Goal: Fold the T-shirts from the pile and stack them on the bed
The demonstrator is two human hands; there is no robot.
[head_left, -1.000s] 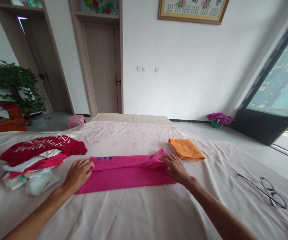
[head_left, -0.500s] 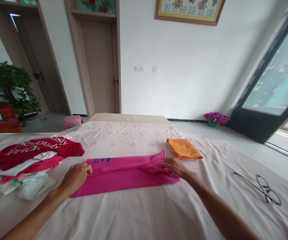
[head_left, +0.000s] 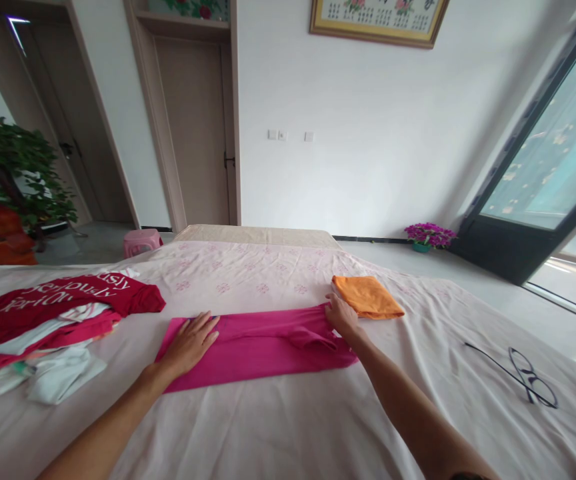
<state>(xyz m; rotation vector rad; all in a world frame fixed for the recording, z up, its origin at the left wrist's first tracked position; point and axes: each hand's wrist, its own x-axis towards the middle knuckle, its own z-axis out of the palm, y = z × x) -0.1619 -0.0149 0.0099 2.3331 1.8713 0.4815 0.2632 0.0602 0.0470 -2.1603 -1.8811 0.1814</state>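
Note:
A pink T-shirt point(head_left: 258, 357), folded into a long strip, lies across the bed in front of me. My left hand point(head_left: 193, 343) rests flat on its left end with the fingers stretched out, covering most of the blue print there. At the other end, my right hand point(head_left: 341, 317) has its fingers closed on the shirt's far right corner, where the cloth is bunched and wrinkled. Just beyond that hand sits a folded orange garment point(head_left: 368, 297).
A heap of clothes with a red shirt point(head_left: 133, 297) on top lies at the left. Eyeglasses point(head_left: 531, 380) rest on the pale bedsheet point(head_left: 278, 433) at the right. A pink stool point(head_left: 141, 243) and potted purple flowers point(head_left: 429, 235) stand on the floor beyond the bed.
My left hand has let go of the shirt's left edge and moved right, now spread flat over the print. My right hand stays at the right end, shifted slightly toward the far corner.

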